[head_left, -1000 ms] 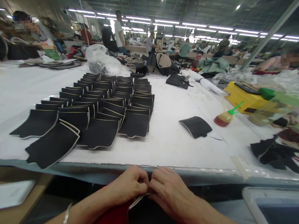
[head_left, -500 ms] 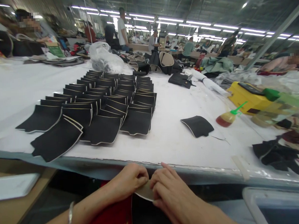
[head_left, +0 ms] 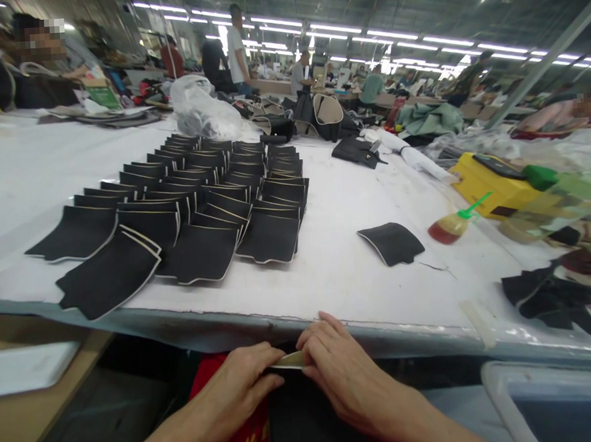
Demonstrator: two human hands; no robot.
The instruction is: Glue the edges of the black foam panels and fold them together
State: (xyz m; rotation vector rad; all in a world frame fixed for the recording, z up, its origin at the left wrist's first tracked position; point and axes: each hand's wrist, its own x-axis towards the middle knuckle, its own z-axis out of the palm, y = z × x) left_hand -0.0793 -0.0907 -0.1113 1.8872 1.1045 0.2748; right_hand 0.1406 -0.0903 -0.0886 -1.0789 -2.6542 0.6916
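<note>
Just below the table's front edge, both my hands grip the upper edge of a black panel with a pale edge strip. My left hand pinches the left end of that edge between thumb and fingers. The fingers of my right hand curl over its right end; their tips are partly hidden. A beige bit of the panel's underside shows between the hands. Ahead on the table stand overlapping rows of similar black panels. One more black panel lies apart on the right.
On the white table, a bottle with a green spout stands near a yellow box. Black scraps lie at the right edge. A grey bin is at lower right, a white tray at lower left. Other people work farther back.
My left hand has turned, its thumb now lower and apart from the fingers. The panel's top edge has tilted, so less beige shows. The view has shifted slightly.
</note>
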